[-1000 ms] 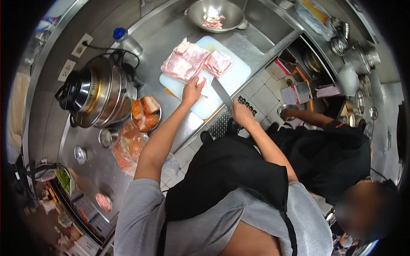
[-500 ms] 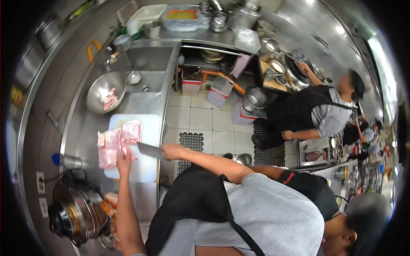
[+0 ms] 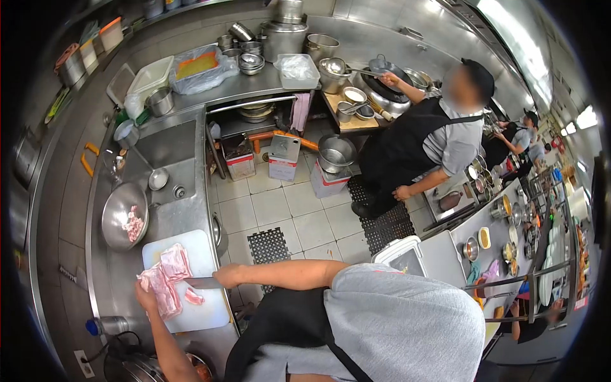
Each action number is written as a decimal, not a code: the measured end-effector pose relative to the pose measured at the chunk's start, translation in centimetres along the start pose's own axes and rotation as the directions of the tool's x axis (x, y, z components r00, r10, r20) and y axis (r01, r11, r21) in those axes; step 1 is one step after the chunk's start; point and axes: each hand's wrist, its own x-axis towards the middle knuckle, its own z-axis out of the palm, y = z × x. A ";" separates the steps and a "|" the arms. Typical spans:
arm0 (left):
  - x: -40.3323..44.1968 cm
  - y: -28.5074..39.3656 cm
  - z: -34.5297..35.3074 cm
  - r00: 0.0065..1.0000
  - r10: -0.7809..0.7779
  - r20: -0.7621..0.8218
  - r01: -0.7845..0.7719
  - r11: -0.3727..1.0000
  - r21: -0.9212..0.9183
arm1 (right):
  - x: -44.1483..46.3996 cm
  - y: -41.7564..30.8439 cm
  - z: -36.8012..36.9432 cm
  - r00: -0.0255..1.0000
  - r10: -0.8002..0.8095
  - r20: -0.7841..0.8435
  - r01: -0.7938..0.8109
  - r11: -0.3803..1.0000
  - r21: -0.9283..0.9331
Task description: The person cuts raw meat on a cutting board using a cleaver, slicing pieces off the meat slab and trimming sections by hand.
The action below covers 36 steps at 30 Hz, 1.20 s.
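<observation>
My right hand (image 3: 228, 276) is closed round the handle of a knife (image 3: 202, 282), its blade lying over the white cutting board (image 3: 207, 313) beside the meat. At the left edge of the board, my left hand (image 3: 146, 298) touches a large slab of raw meat (image 3: 167, 294); its fingers are partly hidden, so their grip is unclear. Another raw piece (image 3: 175, 262) rests against the slab's upper right. A small cut piece (image 3: 194, 296) lies apart on the board, just below the blade.
A metal bowl (image 3: 125, 216) with meat scraps stands above the board, beside the sink (image 3: 168, 153). A blue-capped bottle (image 3: 108, 326) is at lower left. Across the aisle a person (image 3: 433, 137) in a black apron holds a ladle at a wok. A pot (image 3: 337, 153) sits on a box.
The view has swung right and up. My left hand has shifted from the board's middle to the slab's outer edge. A small piece now lies loose. The nearby co-worker is out of view.
</observation>
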 end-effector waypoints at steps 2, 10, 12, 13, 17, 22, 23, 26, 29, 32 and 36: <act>-3.0 2.7 -0.3 0.966 0.203 -0.159 -0.178 0.971 0.159 | 0.3 0.7 0.7 0.999 -0.023 -0.024 0.023 1.000 0.002; -15.8 12.5 0.4 0.957 0.114 0.266 -0.077 0.986 -0.145 | -0.2 2.5 -2.9 0.997 0.000 0.076 -0.003 0.999 0.040; -18.6 12.3 1.3 0.964 0.193 0.182 -0.170 0.976 -0.134 | -1.4 2.3 -3.7 0.998 -0.002 0.058 -0.003 0.997 0.079; -18.5 14.6 0.2 0.951 0.008 0.309 0.055 0.980 -0.193 | -3.4 1.3 -5.6 0.997 0.027 0.079 -0.037 0.991 0.132; -18.1 16.2 -0.3 0.957 0.281 -0.073 -0.285 0.958 -0.047 | -4.8 1.3 -6.7 0.990 0.067 0.126 -0.101 0.952 0.290; -17.1 12.6 3.6 0.995 -0.073 0.070 0.090 0.955 -0.282 | -3.0 3.6 -4.4 0.991 -0.004 0.136 -0.043 0.941 0.335; -16.9 15.0 2.2 0.980 -0.167 0.107 0.198 0.845 -0.498 | -3.0 4.1 -3.8 0.993 -0.034 0.110 -0.008 0.934 0.358; -17.2 16.2 1.3 0.980 -0.183 0.074 0.197 0.907 -0.372 | -3.4 4.1 -2.9 0.987 0.074 0.145 -0.127 0.907 0.400; -16.4 16.7 1.3 0.963 -0.087 0.255 0.100 0.994 -0.038 | -2.3 4.8 -1.0 0.999 -0.041 0.034 0.027 0.940 0.340; -18.1 15.8 3.2 0.970 -0.228 -0.084 0.204 0.953 -0.225 | -2.7 0.9 -3.7 0.961 0.142 0.236 -0.218 0.915 0.339; -17.9 16.3 3.4 0.733 -0.553 0.396 0.638 0.355 -0.684 | -1.1 6.0 -0.7 0.995 0.007 0.102 -0.036 0.957 0.287</act>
